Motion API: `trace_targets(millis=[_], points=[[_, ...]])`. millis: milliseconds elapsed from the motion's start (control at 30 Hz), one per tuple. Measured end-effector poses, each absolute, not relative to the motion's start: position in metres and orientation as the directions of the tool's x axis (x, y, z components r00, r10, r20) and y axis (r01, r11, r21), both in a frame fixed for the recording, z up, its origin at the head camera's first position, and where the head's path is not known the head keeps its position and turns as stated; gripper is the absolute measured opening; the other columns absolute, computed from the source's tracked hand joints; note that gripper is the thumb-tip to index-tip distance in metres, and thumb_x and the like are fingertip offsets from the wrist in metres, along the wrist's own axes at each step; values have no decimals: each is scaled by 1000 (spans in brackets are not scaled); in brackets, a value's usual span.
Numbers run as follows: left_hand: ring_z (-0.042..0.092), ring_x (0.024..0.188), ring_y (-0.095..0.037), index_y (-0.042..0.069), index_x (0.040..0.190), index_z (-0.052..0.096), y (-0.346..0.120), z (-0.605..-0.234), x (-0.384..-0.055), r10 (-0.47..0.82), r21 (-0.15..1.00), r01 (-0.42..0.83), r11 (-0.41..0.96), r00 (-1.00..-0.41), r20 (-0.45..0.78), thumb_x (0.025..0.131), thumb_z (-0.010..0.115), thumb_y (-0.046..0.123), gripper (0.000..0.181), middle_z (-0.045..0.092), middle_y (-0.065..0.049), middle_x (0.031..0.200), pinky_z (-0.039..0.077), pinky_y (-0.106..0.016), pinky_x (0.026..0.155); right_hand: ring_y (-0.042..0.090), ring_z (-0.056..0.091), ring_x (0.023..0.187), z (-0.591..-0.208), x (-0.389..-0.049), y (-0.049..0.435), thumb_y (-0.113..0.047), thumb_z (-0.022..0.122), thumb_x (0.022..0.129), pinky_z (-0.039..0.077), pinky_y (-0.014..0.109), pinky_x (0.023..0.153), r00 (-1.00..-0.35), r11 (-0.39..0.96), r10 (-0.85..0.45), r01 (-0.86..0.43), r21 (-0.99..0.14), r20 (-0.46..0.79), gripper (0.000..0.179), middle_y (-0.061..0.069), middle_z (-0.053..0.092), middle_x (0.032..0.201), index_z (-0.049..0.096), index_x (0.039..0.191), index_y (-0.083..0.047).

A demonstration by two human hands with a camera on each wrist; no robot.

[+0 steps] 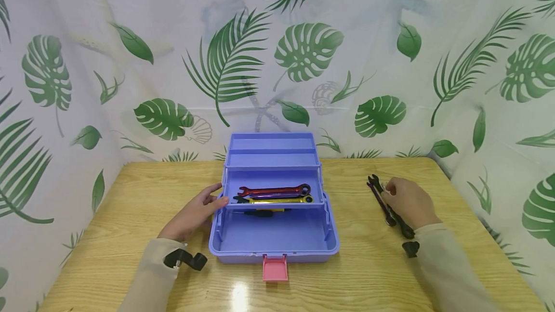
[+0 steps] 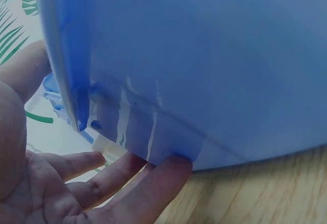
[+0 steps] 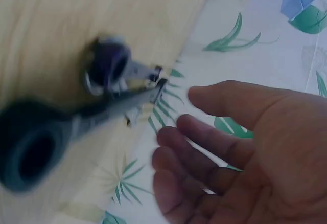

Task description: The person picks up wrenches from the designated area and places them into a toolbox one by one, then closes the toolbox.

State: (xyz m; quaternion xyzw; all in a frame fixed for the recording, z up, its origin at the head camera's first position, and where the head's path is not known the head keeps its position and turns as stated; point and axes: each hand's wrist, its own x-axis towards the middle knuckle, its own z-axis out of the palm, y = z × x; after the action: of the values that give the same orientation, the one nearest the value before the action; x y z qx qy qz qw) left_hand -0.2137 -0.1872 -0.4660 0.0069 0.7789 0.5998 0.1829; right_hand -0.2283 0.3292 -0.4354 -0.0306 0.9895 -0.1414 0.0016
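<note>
A periwinkle toolbox stands open on the table with its trays raised. My left hand touches its left side, thumb at the lower tray's edge and fingers extended along the wall; the left wrist view shows the fingertips against the plastic. In the lower tray lie a red wrench, a purple wrench and a yellow wrench. My right hand is over a black wrench and a dark purple wrench, its fingers loosely bent. The right wrist view shows no wrench between thumb and fingers.
A black-and-yellow screwdriver lies in the toolbox's base, partly under the tray. The pink latch hangs at the front. Behind the wooden table hangs a leaf-patterned curtain.
</note>
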Motion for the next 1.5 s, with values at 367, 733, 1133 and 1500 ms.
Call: trace_targets(millis=[367, 733, 1133, 1500], points=[[57, 106, -31, 27, 146, 31, -187, -466, -214, 204, 934, -229, 275, -935, -290, 84, 65, 52, 75, 53, -15, 121, 56, -45, 78, 29, 60, 80, -418, -219, 349, -35, 65, 86, 49, 44, 62, -940, 977, 8, 80, -198, -340, 40, 19, 65, 96, 64, 98, 3], [58, 107, -30, 29, 146, 31, -190, -467, -214, 214, 930, -241, 276, -928, -304, 83, 65, 54, 76, 52, -14, 124, 55, -44, 80, 22, 49, 63, -411, -201, 345, -28, 73, 74, 41, 35, 56, -870, 984, -7, 83, -160, -494, 35, 9, 54, 79, 55, 88, -1], [59, 105, -30, 27, 146, 32, -188, -467, -214, 210, 935, -239, 262, -931, -297, 84, 66, 52, 75, 53, -14, 122, 56, -44, 80, 20, 44, 60, -417, -198, 343, -20, 66, 72, 35, 31, 53, -875, 983, 10, 99, -158, -484, 19, 5, 50, 69, 51, 70, -8], [60, 103, -30, 27, 146, 32, -189, -468, -214, 212, 934, -252, 255, -928, -308, 83, 67, 52, 76, 53, -15, 121, 56, -44, 77, 25, 47, 68, -424, -206, 347, -35, 70, 79, 40, 35, 59, -912, 971, 20, 115, -209, -409, 41, 10, 49, 75, 54, 86, 2]])
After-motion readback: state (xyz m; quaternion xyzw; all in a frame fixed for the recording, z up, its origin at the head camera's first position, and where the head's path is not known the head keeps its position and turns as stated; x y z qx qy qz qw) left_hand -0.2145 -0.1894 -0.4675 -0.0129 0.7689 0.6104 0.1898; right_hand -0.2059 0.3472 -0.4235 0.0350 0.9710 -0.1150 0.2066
